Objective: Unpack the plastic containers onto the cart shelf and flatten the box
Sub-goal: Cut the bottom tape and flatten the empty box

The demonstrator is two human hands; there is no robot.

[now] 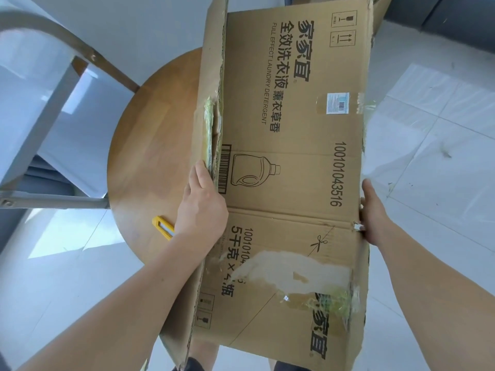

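1. Two bare forearms reach in from 7 and 5 o'clock, nearest the camera, and both hands hold the cardboard box [294, 170].
2. The left hand [201, 207] grasps the box's left edge at about 9 o'clock, its fingers curled over the fold beside a printed barcode.
3. The right hand [373, 215] grips the right edge at about 3 o'clock. Its thumb lies on the cardboard and its fingers are hidden behind.
4. The box is collapsed nearly flat, its printed face towards the camera, and runs from 12 down to 6 o'clock. Its left panel is angled away. Whether it rests on the table cannot be told.
5. The face carries a torn pale patch [294, 271] near 6 o'clock, and a small white barcode sticker [338, 103] under tape near 1 o'clock.
6. A round wooden table [150, 156] shows from under the box at 9 o'clock, its top brown and smooth.
7. A yellow utility knife [162, 227] lies on the table at 8 o'clock, partly hidden by the left wrist.
8. A grey metal frame [51, 202] stands at 9 to 10 o'clock, beside the table.
9. The floor [442, 116] is glossy white tile, scuffed at 3 o'clock.
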